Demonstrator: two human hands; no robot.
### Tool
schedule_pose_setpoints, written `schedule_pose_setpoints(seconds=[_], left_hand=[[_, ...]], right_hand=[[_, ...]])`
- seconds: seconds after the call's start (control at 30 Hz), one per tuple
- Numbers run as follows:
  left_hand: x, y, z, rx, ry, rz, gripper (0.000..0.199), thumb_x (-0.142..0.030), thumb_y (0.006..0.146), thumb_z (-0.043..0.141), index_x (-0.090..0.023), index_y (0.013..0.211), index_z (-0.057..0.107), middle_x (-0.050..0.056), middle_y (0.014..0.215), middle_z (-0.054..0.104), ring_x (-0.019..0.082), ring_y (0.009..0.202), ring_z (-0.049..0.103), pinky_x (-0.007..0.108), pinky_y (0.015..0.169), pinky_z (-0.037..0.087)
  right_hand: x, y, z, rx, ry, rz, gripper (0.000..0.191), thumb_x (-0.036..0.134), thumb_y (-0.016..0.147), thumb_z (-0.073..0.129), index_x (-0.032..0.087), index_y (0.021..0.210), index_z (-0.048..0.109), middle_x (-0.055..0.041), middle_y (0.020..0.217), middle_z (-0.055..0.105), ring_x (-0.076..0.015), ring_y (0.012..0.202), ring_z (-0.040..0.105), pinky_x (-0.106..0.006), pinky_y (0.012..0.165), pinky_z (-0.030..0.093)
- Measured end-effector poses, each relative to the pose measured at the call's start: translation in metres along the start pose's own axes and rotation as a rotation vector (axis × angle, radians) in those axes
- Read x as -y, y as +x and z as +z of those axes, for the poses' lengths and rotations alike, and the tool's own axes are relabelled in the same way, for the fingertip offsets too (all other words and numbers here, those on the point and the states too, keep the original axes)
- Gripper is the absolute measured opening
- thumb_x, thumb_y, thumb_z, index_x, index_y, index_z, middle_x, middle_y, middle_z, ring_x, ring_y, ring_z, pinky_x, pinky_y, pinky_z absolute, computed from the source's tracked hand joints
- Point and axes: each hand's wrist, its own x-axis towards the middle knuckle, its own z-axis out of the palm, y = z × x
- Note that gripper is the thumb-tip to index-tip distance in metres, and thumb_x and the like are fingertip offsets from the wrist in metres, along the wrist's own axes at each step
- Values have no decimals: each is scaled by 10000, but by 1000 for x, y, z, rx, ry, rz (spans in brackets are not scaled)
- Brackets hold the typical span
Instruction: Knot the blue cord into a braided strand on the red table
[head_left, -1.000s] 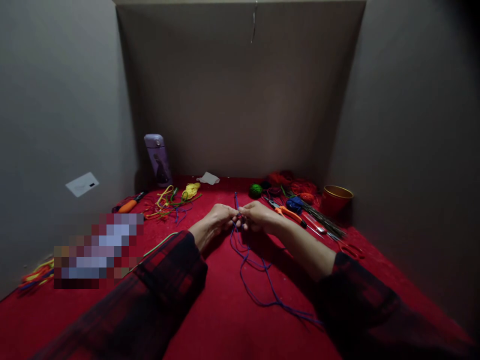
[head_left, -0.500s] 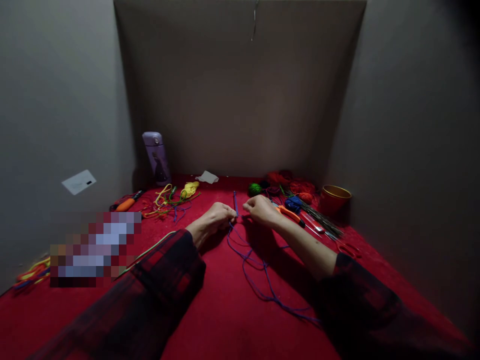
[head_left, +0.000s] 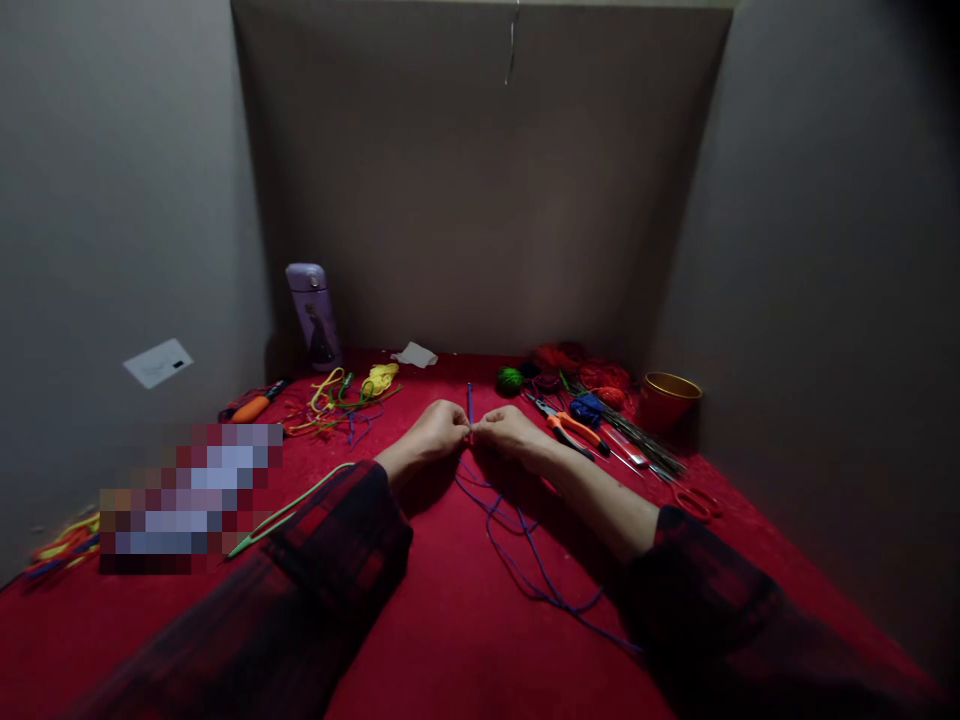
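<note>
Both hands meet at the middle of the red cloth (head_left: pixel 420 620). My left hand (head_left: pixel 441 430) pinches the lower end of a thin blue and purple corded piece (head_left: pixel 470 400), which points away from me. My right hand (head_left: pixel 506 432) is closed with its fingertips against the same spot, and what it pinches is too small to make out. Loose purple cord (head_left: pixel 551 590) trails in loops from below the hands toward the right forearm.
Orange-handled pliers (head_left: pixel 574 430), a green yarn ball (head_left: pixel 509 380), red scissors (head_left: pixel 696 502) and a red cup (head_left: pixel 667 400) lie or stand right. Leftward are a purple bottle (head_left: pixel 315 320), yellow yarn (head_left: pixel 379 380), an orange-handled tool (head_left: pixel 253 407) and green scissors (head_left: pixel 259 530).
My right hand has moved left and slightly down, so its fingertips now meet those of my left hand. The loose purple cord has shifted on the cloth.
</note>
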Motion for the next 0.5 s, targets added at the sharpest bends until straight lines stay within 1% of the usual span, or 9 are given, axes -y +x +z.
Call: schedule_pose_setpoints(seconds=[0.07,0.1,0.2,0.27,0.3,0.37,0.43,0.5], left_hand=[[-5,-3,-5,-35,176,66,94,-146,649,531,-129,609,615,43,581,577,128,566,497,233,540,337],[-10,-5,-8,-50,251,73,95,-146,648,534,-134,615,623,56,600,586,142,593,511,244,566,346],[-27,-17,-19,-123,415,28,79,-150,646,551,-141,605,618,84,608,580,188,657,542,285,633,363],[-40,-27,-22,-144,461,15,56,-145,640,567,-144,599,605,85,598,563,219,703,558,311,674,369],[-47,-32,-21,-128,467,20,44,-132,631,573,-146,600,599,80,591,553,229,714,562,319,686,371],[-58,-43,-13,-43,465,59,64,-97,621,561,-153,601,585,71,582,536,235,704,566,325,682,379],[-66,-53,0,39,443,144,111,-60,623,526,-158,621,578,71,603,538,232,687,567,324,666,389],[-73,-65,14,62,406,259,149,-33,610,520,-163,658,577,78,652,553,235,709,567,324,671,398]], right_hand=[[0,-1,0,-1,36,15,156,237,679,522,170,562,444,74,390,348,-41,314,256,-199,321,170],[-1,-1,1,-8,46,9,159,242,679,526,171,563,444,73,388,352,-41,313,258,-199,319,168],[-6,2,3,-31,56,-13,172,253,687,526,172,558,446,69,387,355,-43,310,255,-202,313,158],[-10,5,4,-28,85,-27,181,253,686,525,175,549,435,71,385,340,-44,311,242,-207,314,150],[-12,6,4,-24,105,-33,188,245,679,525,178,540,419,72,385,329,-43,314,234,-209,318,143],[-14,8,3,-6,146,-44,205,232,663,527,180,526,384,71,394,314,-41,327,224,-211,329,135],[-15,9,3,11,170,-44,208,234,657,530,178,528,376,63,412,329,-44,344,249,-211,342,156],[-14,9,2,33,184,-31,178,242,652,540,168,549,414,44,446,387,-53,371,305,-208,357,203]])
